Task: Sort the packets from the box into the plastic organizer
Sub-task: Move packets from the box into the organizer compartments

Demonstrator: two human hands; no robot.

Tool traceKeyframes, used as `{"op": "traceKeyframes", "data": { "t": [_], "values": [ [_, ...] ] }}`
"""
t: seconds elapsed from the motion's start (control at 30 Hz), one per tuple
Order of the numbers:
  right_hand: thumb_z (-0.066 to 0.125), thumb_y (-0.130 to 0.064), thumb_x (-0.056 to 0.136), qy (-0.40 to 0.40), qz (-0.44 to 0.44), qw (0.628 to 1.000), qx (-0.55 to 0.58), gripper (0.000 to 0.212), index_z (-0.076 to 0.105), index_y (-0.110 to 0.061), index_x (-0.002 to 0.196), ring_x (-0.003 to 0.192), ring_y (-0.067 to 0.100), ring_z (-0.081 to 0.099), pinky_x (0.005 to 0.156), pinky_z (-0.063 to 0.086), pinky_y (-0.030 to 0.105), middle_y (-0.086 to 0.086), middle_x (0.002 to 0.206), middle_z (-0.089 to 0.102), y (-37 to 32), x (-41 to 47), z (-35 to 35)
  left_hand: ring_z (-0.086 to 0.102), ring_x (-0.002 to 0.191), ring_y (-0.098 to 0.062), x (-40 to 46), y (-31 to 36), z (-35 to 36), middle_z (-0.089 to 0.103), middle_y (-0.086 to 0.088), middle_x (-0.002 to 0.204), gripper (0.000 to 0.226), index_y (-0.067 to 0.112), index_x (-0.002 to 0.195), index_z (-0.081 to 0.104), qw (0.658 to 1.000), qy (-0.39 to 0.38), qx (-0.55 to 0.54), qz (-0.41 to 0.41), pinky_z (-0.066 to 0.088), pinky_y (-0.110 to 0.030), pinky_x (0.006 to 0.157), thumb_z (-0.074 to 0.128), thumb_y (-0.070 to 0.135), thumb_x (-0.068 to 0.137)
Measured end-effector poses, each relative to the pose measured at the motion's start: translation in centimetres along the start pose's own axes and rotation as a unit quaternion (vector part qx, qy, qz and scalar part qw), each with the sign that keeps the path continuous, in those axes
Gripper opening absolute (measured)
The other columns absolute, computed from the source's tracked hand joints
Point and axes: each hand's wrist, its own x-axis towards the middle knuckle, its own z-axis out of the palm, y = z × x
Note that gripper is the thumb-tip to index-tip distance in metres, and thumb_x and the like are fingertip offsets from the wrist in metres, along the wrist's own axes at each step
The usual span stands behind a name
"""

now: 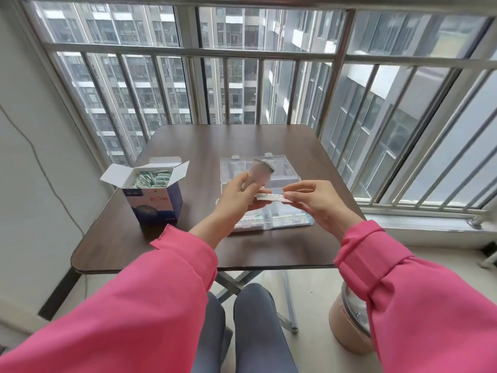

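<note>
Left hand (236,195) is blocking the organizer's (285,222) near-left compartments; the blurred item (259,170) it's holding is unreadable. Box (153,200) label print is smearing, packets (149,179) inside too small.

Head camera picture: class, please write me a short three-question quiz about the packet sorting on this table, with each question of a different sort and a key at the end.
1. True or false: the box stands with its flaps open and packets showing inside.
2. Which hand pinches the right end of the flat packet held above the organizer?
A. left hand
B. right hand
C. neither
3. Fill in: the organizer lies to the ____ of the box on the table.

Key
1. True.
2. B. The right hand pinches that end; the left hand holds the other end and also a blurred pale strip.
3. right
</note>
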Motion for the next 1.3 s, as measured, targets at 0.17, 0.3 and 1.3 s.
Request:
{"op": "traceKeyframes", "data": {
  "t": [0.17,0.3,1.3],
  "values": [
    [0.067,0.013,0.075,0.015,-0.006,0.999,-0.047,0.015,0.064,-0.002,0.076,0.059,0.013,0.060,0.060,0.055,0.018,0.013,0.072,0.062,0.1,0.0,-0.6,0.066,0.079,-0.007,0.2,-0.6,0.5,0.063,-0.010,0.095,0.010,0.013,0.093,0.053,1.000,-0.005,0.009,0.006,0.056,-0.019,0.064,0.048,0.005,0.096],
    [0.071,0.009,0.073,0.035,-0.019,0.995,-0.087,0.015,0.064,-0.004,0.073,0.051,0.007,0.059,0.053,0.053,0.017,0.011,0.067,0.062,0.2,0.1,-0.8,0.062,0.075,-0.011,0.4,-1.2,0.5,0.061,-0.007,0.090,0.008,0.012,0.096,0.055,0.999,-0.015,0.045,0.010,0.057,-0.023,0.070,0.054,0.005,0.093],
    [0.068,-0.001,0.074,0.028,-0.103,0.863,-0.493,0.010,0.066,-0.011,0.077,0.081,0.025,0.063,0.072,0.050,0.028,0.009,0.080,0.063,1.6,1.9,-1.0,0.069,0.074,-0.025,0.7,-1.2,-1.1,0.064,-0.015,0.102,0.021,0.005,0.101,0.056,0.997,0.066,0.039,0.007,0.058,-0.021,0.063,0.050,-0.011,0.090]
  ]
}}
